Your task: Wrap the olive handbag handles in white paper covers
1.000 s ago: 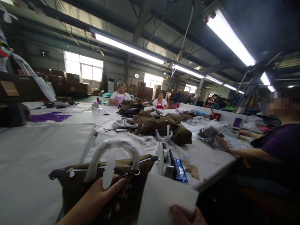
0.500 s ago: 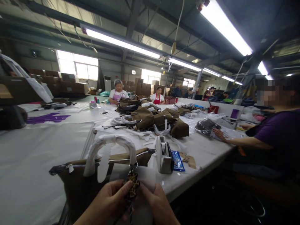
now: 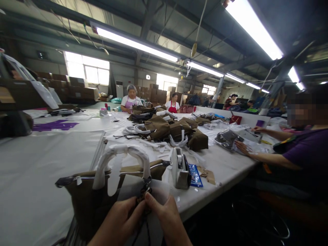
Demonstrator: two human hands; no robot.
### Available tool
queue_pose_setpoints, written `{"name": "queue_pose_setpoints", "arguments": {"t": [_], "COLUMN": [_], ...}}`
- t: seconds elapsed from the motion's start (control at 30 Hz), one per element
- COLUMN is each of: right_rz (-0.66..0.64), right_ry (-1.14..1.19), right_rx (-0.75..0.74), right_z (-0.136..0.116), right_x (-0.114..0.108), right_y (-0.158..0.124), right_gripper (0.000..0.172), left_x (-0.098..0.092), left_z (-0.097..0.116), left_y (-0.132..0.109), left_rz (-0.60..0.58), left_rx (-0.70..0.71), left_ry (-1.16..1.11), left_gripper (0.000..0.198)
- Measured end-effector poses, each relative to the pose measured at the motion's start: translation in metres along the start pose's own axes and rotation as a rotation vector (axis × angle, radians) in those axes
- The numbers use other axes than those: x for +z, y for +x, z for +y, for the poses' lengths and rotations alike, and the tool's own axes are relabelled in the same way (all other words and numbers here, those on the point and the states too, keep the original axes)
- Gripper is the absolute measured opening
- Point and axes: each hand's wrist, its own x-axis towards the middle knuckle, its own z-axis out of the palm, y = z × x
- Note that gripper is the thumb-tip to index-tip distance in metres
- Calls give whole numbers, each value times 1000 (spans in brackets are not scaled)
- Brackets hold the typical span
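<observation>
Close in front of me stands an olive-brown handbag (image 3: pixel 88 201) with a zip along its top. Its arched handle (image 3: pixel 122 149) is wrapped in white padding, with a loose strip hanging down. At the handle's near base hangs a leopard-patterned charm (image 3: pixel 141 196), mostly covered by my fingers. My left hand (image 3: pixel 124 217) pinches it from the left, and my right hand (image 3: pixel 166 213) grips it from the right, thumb on top. Dark cords (image 3: pixel 148 230) trail below my fingers. Behind the charm is a pale translucent sheet (image 3: pixel 128 187), lying against the bag.
A tape dispenser (image 3: pixel 181 171) stands right of the bag, beside a blue packet (image 3: pixel 195 176) and brown tags (image 3: pixel 210 177). Piled handbags (image 3: pixel 179 131) fill the mid-table. At right, a co-worker's hand (image 3: pixel 242 147) rests on a plastic-wrapped bag (image 3: pixel 227 139). Purple material (image 3: pixel 55 125) lies left.
My right thumb has moved onto the charm, and my fingers now cover more of it. The co-worker's far hand at right has lifted a little. The view has shifted slightly.
</observation>
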Motion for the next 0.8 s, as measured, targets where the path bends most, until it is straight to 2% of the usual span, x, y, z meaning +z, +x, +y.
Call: {"name": "queue_pose_setpoints", "arguments": {"t": [0.13, 0.2, 0.27, 0.37, 0.4, 0.43, 0.5, 0.6, 0.63, 0.7, 0.8], "right_rz": [-38, -37, -49, -88, -90, -93, -101, -115, -108, -78, -51], "right_ry": [67, 55, 43, 54, 63, 74, 101, 118, 104, 47, -100], "right_rx": [6, 6, 2, 31, 51, 72, 107, 143, 146, 130, 45], "right_z": [-3, -5, -7, -9, -9, -9, -9, -11, -11, -11, -10], "right_x": [1, 2, 1, -1, -2, -3, -4, -6, -7, -9, -12], "right_y": [1, 1, 2, 3, 3, 3, 2, 1, 1, 2, 6], "right_gripper": [50, 50, 49, 51, 53, 54, 56, 56, 56, 55, 52], "left_x": [-8, -14, -22, -37, -42, -46, -50, -48, -45, -37, -20], "left_z": [-3, -5, -8, -12, -14, -14, -14, -8, -6, -4, -4], "left_y": [-8, -15, -23, -33, -35, -37, -36, -27, -22, -13, -2], "left_rz": [-197, -182, 15, 430, 504, 523, 421, 142, 61, -39, -64], "left_rx": [34, -1, -17, -20, -42, -80, -185, -378, -404, -339, -95], "left_ry": [156, 212, 209, 180, 157, 109, -71, -381, -441, -457, -351], "left_gripper": [53, 55, 53, 40, 38, 41, 53, 66, 68, 67, 58]}}
